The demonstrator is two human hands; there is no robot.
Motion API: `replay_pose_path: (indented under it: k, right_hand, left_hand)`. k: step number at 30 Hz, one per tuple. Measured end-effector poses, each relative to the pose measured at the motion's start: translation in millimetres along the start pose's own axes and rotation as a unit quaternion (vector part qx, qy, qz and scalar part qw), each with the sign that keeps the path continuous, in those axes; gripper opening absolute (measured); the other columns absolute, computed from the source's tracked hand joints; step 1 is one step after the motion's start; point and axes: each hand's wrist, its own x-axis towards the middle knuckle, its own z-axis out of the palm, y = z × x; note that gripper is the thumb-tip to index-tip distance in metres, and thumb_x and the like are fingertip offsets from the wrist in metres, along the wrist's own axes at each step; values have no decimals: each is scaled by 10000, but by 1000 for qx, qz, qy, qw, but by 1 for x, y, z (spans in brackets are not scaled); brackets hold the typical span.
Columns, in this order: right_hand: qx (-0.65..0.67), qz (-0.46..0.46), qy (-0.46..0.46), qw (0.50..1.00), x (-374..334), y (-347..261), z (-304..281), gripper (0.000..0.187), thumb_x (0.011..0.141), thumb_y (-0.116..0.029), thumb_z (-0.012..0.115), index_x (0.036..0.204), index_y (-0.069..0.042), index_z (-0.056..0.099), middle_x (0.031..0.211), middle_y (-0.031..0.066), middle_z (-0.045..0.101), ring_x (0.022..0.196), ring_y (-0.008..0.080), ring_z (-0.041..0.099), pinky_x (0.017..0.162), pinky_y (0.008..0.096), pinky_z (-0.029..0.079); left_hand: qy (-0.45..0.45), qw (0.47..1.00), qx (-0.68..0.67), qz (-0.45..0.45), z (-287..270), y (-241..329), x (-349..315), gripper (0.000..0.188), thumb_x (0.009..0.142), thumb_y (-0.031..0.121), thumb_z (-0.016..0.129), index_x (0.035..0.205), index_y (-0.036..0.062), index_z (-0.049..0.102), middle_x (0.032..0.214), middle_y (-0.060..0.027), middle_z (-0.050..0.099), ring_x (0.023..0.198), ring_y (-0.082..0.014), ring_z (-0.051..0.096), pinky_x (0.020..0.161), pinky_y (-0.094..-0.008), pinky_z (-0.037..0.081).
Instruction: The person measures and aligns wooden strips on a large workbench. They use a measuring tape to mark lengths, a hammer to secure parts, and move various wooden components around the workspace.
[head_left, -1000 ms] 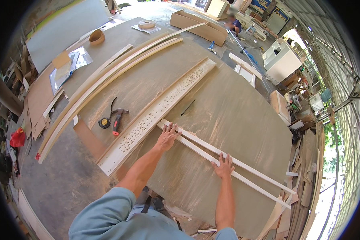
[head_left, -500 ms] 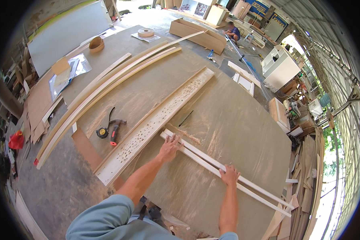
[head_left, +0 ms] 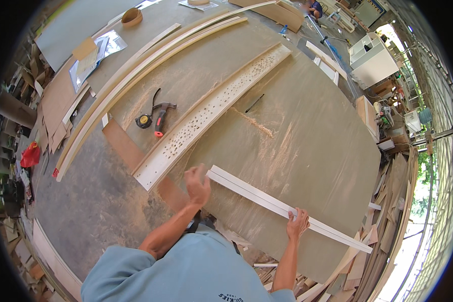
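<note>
Two white strips, apart a second ago, now closed up into one pair (head_left: pixel 287 209) lying along the near edge of the tabletop (head_left: pixel 312 126). Left hand (head_left: pixel 197 184) lifted off, loosely curled just beside the pair's left end, holding nothing; right hand (head_left: pixel 298 224) spread flat, pressing the pair near its middle. Looks squared up for joining. Farther left: tape measure (head_left: pixel 144 121), hammer (head_left: pixel 161 117), drilled board (head_left: pixel 206 113), long curved strips (head_left: pixel 136 80). Sawdust everywhere; offcuts piled around a cluttered workshop.

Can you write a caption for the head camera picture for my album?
A person's right hand presses on long white strips on a dusty workbench, left hand raised near their end.
</note>
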Motion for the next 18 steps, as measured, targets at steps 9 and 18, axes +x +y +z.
replay_pose_path:
  k: [9, 18]
  right_hand:
    - [48, -263, -15, 964, -9, -118, 7, 558, 848, -323, 688, 1347, -109, 562, 1445, 121, 462, 1344, 299, 402, 1105, 525, 260]
    - [72, -334, 107, 934, -31, -135, 35, 529, 798, -64, 700, 1309, -66, 565, 1255, 106, 561, 1190, 275, 515, 1003, 469, 365]
  left_hand:
    - [-151, 986, 40, -67, 1, -7, 9, 395, 795, 179, 737, 1182, 102, 712, 1029, -155, 618, 1019, -315, 562, 891, -405, 462]
    - [-52, 929, -332, -155, 11, 2, -19, 264, 897, 90, 639, 1144, 47, 723, 934, -56, 619, 842, -159, 542, 770, -286, 465]
